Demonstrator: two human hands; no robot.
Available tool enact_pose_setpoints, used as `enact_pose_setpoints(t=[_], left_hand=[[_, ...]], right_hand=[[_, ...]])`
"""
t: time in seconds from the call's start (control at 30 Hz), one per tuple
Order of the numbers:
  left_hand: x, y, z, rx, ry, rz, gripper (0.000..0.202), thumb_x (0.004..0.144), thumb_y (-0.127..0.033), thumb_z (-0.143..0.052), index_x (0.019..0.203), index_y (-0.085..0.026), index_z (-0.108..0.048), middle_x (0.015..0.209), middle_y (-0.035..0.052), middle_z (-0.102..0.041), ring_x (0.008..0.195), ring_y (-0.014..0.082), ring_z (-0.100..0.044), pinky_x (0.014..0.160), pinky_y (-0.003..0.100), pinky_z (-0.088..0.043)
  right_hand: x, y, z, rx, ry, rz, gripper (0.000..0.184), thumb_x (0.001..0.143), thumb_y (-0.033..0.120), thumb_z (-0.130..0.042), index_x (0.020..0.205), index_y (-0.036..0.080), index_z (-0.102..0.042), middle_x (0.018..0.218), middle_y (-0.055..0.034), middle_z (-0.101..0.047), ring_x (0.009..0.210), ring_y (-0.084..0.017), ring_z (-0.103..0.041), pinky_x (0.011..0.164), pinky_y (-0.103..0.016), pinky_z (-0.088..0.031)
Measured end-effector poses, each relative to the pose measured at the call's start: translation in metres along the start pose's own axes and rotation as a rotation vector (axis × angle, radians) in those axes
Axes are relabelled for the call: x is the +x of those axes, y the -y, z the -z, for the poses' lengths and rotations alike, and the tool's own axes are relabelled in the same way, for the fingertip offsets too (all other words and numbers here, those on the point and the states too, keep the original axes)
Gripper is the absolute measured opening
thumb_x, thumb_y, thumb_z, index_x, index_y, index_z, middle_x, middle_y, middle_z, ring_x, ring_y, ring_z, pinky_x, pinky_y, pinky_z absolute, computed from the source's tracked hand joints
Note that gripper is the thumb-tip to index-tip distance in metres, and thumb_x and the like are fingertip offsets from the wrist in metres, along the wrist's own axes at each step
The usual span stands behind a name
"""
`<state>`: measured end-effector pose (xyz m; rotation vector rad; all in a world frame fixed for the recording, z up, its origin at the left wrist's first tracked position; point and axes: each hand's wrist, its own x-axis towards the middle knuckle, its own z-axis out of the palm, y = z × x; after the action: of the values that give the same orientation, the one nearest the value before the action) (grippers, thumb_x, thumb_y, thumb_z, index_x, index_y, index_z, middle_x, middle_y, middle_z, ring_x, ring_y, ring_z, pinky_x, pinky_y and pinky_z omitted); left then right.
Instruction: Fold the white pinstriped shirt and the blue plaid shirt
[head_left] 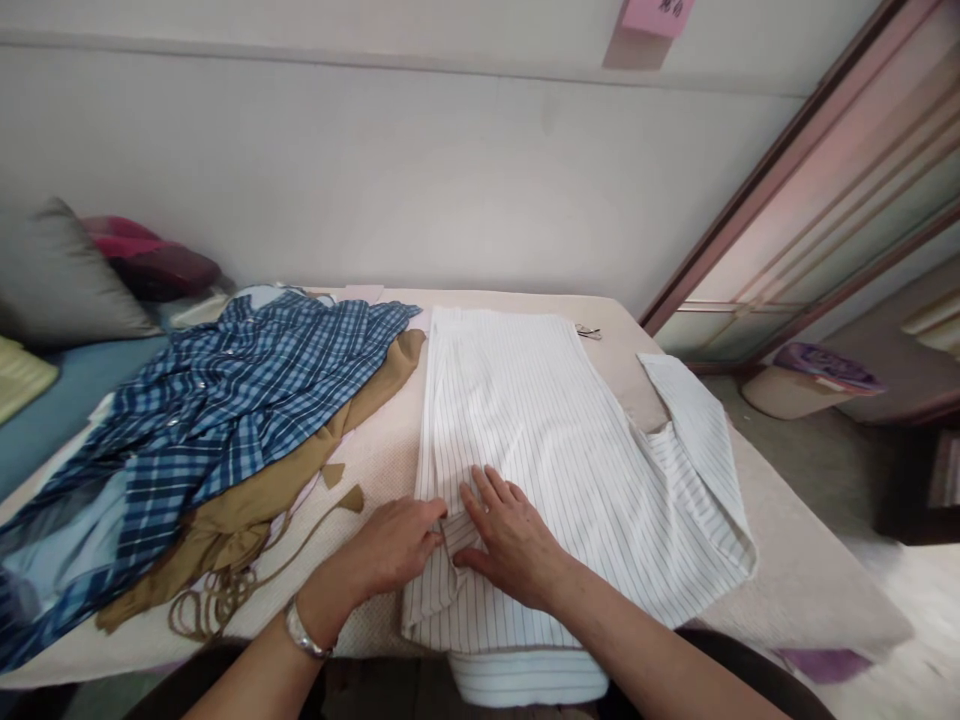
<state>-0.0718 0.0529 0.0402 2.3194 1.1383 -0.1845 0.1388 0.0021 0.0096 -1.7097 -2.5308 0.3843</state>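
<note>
A white shirt with thin dark stripes lies spread on a beige padded table, one sleeve stretched out to the right. My left hand, a metal watch on its wrist, pinches a fold at the shirt's left edge. My right hand lies flat on the fabric right beside it, fingers spread and pointing away from me. The two hands nearly touch.
A blue plaid shirt lies piled over a tan garment with cords on the table's left. Grey and red cushions sit at far left. A round basket stands on the floor to the right, near a sliding door.
</note>
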Motion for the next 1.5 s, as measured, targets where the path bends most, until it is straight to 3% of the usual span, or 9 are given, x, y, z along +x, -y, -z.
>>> enact_pose_setpoints(t=[0.8, 0.97, 1.17, 1.27, 1.37, 1.5], left_hand=[[0.000, 0.000, 0.004, 0.038, 0.027, -0.019, 0.026, 0.096, -0.024, -0.042, 0.115, -0.022, -0.061, 0.103, 0.0102, -0.072, 0.102, 0.0284, -0.068, 0.085, 0.037, -0.047], [0.001, 0.003, 0.014, 0.033, -0.059, 0.092, 0.027, 0.100, -0.026, -0.042, 0.115, -0.022, -0.064, 0.104, 0.0106, -0.072, 0.102, 0.0252, -0.068, 0.088, 0.034, -0.046], [0.001, 0.004, 0.023, 0.065, -0.091, 0.137, 0.021, 0.099, -0.028, -0.046, 0.101, -0.021, -0.066, 0.095, 0.0090, -0.072, 0.093, 0.0252, -0.068, 0.076, 0.033, -0.043], [-0.001, 0.002, 0.025, 0.075, -0.068, 0.134, 0.019, 0.098, -0.029, -0.049, 0.095, -0.020, -0.065, 0.092, 0.0086, -0.072, 0.089, 0.0246, -0.068, 0.072, 0.033, -0.042], [-0.003, 0.000, 0.028, 0.068, -0.061, 0.150, 0.021, 0.098, -0.029, -0.048, 0.093, -0.020, -0.066, 0.092, 0.0090, -0.072, 0.089, 0.0241, -0.067, 0.074, 0.033, -0.042], [-0.003, 0.000, 0.029, 0.071, -0.058, 0.173, 0.022, 0.098, -0.031, -0.049, 0.093, -0.019, -0.066, 0.093, 0.0097, -0.072, 0.089, 0.0244, -0.066, 0.074, 0.033, -0.042]], right_hand=[[0.000, -0.002, -0.003, -0.035, -0.035, 0.031, 0.086, 0.087, 0.058, -0.071, 0.153, 0.009, -0.044, 0.163, -0.0250, -0.029, 0.151, -0.043, -0.024, 0.117, -0.060, -0.034], [0.000, -0.002, -0.001, -0.052, -0.019, 0.031, 0.085, 0.088, 0.056, -0.070, 0.153, 0.008, -0.043, 0.163, -0.0261, -0.029, 0.151, -0.043, -0.024, 0.117, -0.059, -0.033], [0.001, -0.004, -0.004, 0.006, -0.027, 0.027, 0.079, 0.090, 0.054, -0.068, 0.153, 0.011, -0.043, 0.163, -0.0242, -0.029, 0.152, -0.042, -0.022, 0.117, -0.060, -0.031], [-0.002, 0.000, 0.002, 0.013, -0.035, 0.061, 0.068, 0.093, 0.044, -0.067, 0.148, 0.010, -0.046, 0.160, -0.0247, -0.035, 0.150, -0.040, -0.028, 0.118, -0.058, -0.031], [-0.009, 0.011, 0.015, 0.093, -0.033, 0.204, 0.045, 0.094, 0.028, -0.063, 0.135, 0.013, -0.055, 0.149, -0.0208, -0.049, 0.144, -0.035, -0.038, 0.116, -0.054, -0.033], [-0.017, 0.026, 0.026, 0.183, 0.037, 0.396, 0.029, 0.082, 0.010, -0.063, 0.111, 0.016, -0.062, 0.130, -0.0148, -0.059, 0.135, -0.030, -0.045, 0.111, -0.050, -0.040]])
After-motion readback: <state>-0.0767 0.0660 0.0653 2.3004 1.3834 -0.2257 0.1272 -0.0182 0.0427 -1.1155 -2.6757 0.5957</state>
